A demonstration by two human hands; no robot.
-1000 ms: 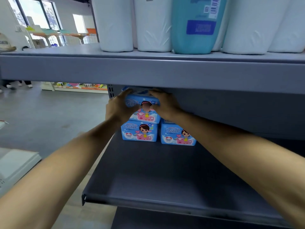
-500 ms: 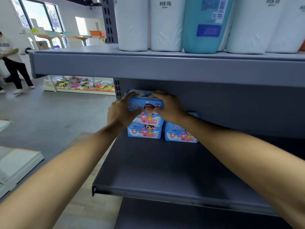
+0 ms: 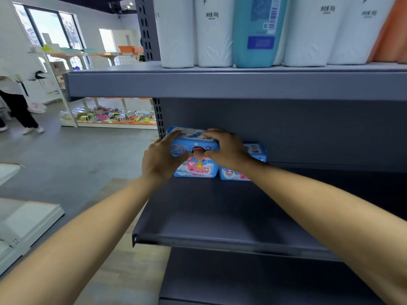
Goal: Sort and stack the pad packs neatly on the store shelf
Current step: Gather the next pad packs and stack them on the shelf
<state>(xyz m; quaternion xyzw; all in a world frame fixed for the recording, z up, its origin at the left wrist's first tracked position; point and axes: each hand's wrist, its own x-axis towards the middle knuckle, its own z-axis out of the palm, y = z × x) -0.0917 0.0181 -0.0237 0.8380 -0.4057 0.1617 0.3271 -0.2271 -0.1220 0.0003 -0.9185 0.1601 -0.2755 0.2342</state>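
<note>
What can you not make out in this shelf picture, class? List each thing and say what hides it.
Head view only:
- Lower pack under the top pad pack: the top pack covers it, so its presence cannot be confirmed.
- Right-hand pad pack: mostly behind the right hand and wrist.
- Top pack's left end: covered by the left hand.
- White packs and teal bottle: tops cut off by the upper edge.

Bright daylight floods in from the windows [image 3: 50, 27] at far left, blowing them out. Under the upper shelf [image 3: 220, 84] lies dim shadow. Wide-angle distortion bends the edges; detail is soft.
</note>
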